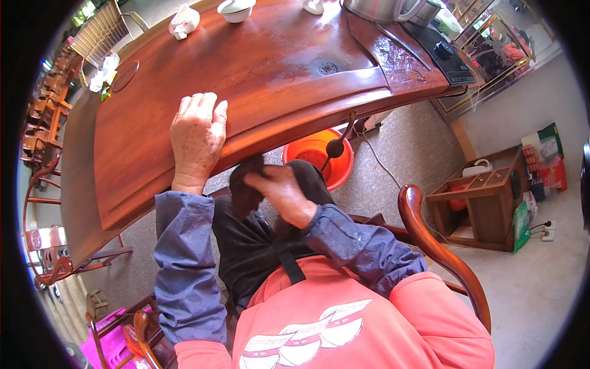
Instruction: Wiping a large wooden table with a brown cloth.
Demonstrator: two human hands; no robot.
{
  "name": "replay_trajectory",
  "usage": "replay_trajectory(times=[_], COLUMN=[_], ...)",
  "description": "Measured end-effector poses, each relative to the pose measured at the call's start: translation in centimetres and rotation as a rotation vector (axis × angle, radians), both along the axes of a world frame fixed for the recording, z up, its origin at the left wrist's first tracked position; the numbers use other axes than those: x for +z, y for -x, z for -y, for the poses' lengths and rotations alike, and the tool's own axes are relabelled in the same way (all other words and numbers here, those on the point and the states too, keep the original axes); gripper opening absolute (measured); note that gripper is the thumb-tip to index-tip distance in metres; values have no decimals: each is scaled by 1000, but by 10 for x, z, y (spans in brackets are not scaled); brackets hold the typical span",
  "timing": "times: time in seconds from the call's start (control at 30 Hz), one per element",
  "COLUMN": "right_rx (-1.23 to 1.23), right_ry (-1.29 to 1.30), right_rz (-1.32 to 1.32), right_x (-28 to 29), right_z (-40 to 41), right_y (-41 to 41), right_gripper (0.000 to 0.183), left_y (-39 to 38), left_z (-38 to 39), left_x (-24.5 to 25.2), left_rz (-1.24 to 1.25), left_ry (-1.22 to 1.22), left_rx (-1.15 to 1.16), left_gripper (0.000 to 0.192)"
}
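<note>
My left hand [199, 131] rests palm down on the wooden tea table [152, 152], near its front edge. Its fingers lie close together, the thumb a little apart, and it holds nothing. Below that edge, over my lap, my right hand [286, 196] is blurred and grips a dark brown cloth [245, 184]. The cloth hangs down from near the underside of the edge; part of it is hidden behind my fingers. Wet patches shine on the tabletop around a round metal drain [327, 68].
An orange bucket [341, 170] stands on the floor under a drain hose [335, 147]. A metal kettle [373, 9], an induction cooker [445, 55], a white lidded bowl [236, 10] and a ceramic piece [184, 21] occupy the tabletop. The chair's armrest [428, 226] curves at my right, before a wooden cabinet [479, 198].
</note>
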State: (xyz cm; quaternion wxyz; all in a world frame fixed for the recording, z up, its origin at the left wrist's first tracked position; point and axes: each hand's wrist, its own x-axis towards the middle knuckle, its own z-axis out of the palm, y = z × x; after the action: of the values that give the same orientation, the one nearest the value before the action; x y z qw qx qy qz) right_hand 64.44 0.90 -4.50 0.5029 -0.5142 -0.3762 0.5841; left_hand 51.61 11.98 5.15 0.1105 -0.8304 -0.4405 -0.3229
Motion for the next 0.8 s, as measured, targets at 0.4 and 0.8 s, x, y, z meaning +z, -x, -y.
replay_trajectory(times=[0.4, 0.8], right_rx=[-143, -295], right_ry=[-231, -848], right_rz=[-37, 837], right_x=[77, 68], right_z=[21, 9], right_y=[-68, -62], right_gripper=[17, 36], left_y=[-3, -4], left_z=[0, 1], left_x=[0, 2], left_rz=[2, 8], left_ry=[-2, 11], left_rx=[1, 7], left_gripper=[18, 19])
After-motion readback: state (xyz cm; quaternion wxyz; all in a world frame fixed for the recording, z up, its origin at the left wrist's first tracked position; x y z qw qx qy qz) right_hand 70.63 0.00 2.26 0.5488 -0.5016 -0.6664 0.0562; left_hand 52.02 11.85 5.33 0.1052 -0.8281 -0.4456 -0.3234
